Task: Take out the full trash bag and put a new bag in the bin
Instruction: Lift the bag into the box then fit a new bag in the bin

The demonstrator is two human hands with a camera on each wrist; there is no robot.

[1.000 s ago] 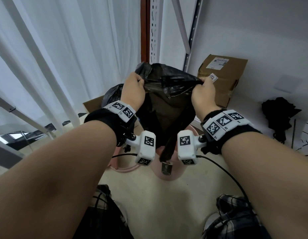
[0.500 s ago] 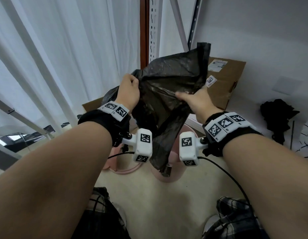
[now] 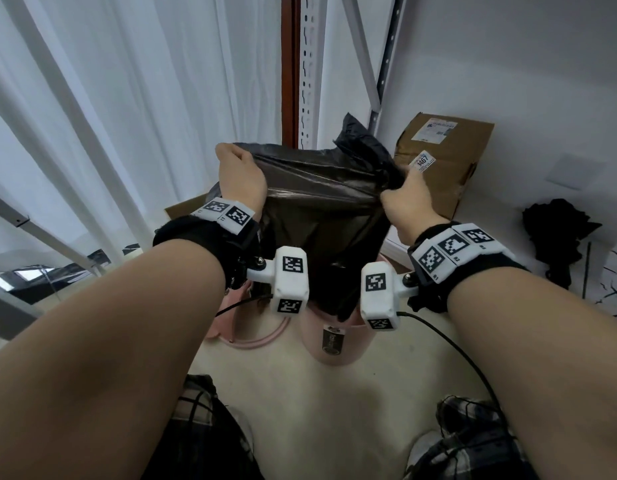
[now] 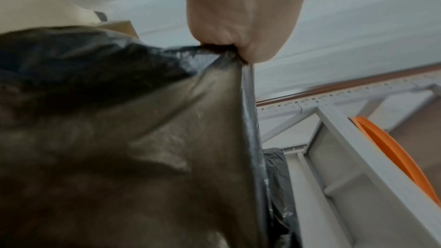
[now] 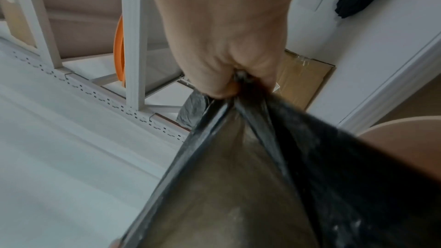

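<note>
A thin black trash bag point(image 3: 321, 216) hangs stretched between my two hands above a pink bin point(image 3: 334, 344) on the floor. My left hand point(image 3: 241, 174) grips the bag's left top edge in a fist point(image 4: 229, 48). My right hand point(image 3: 404, 199) pinches the right top corner, the plastic bunched between thumb and fingers point(image 5: 238, 82). The bag's lower end dips into the bin's mouth. Another dark, filled bag point(image 3: 213, 195) shows partly behind my left wrist, mostly hidden.
A pink lid or ring point(image 3: 251, 327) lies left of the bin. A cardboard box point(image 3: 445, 161) leans on the wall at the back right. White curtains point(image 3: 109, 116) fill the left, a metal shelf upright point(image 3: 310, 64) stands behind. Black cloth point(image 3: 556, 237) lies at right.
The bag was flapped upward half a second ago with my right hand loose on it; now both hands have pulled its top edge taut and level again over the bin.
</note>
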